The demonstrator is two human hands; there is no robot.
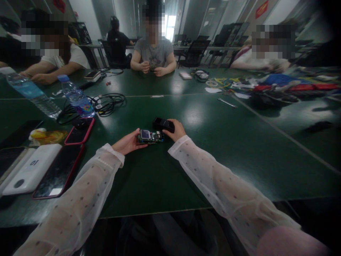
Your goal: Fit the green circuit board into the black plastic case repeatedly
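As I look through the head camera from afar, with clock directions centred on the circuit board (149, 137), the left hand (130, 141) lies at 9 o'clock and the right hand (176, 130) near 3. The left forearm, in a sheer dotted sleeve, reaches in from 8 o'clock; its hand holds the board by one end, thumb at the upper edge, fingers extended along the lower. The right forearm slants in from 4 o'clock, its hand curled around the right end of the black case (163, 123). I see the case at 2 o'clock, just beside the board; whether they touch, I cannot tell. Both are above the green table (149, 185). A wrench (227, 103) lies farther out at 2 o'clock, and a blue-capped bottle (77, 96) stands at 10.
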